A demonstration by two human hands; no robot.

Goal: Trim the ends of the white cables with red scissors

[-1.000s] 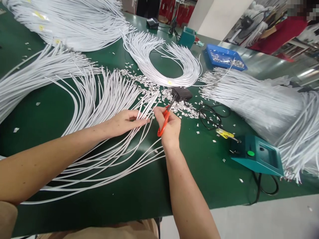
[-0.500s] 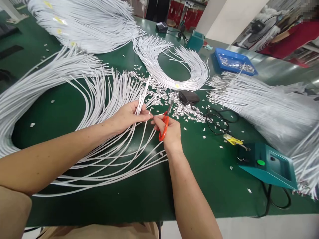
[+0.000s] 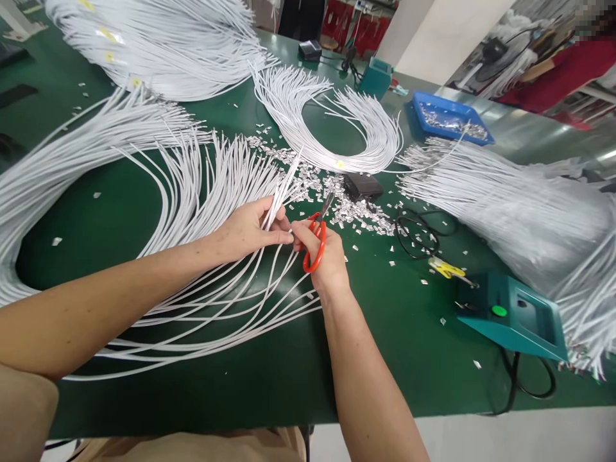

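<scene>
Bunched white cables [image 3: 283, 191], red-handled scissors [image 3: 322, 228]

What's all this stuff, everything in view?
Cables: many, white, left, back, right
Scraps: many, silvery, mostly centre
Small boxes: two, black, centre and back
Devices: two, teal, right and back
Cords: several, black, right
Clip: one, yellow, at nearer device
Tray: one, blue, far right
Table: one, green, beneath
Pillar: one, white, back
Person: one, red top, upper right
Scissors: one pair, orange-handled, centre
Left hand: one, bare, holding cables
Right hand: one, bare, holding scissors
</scene>
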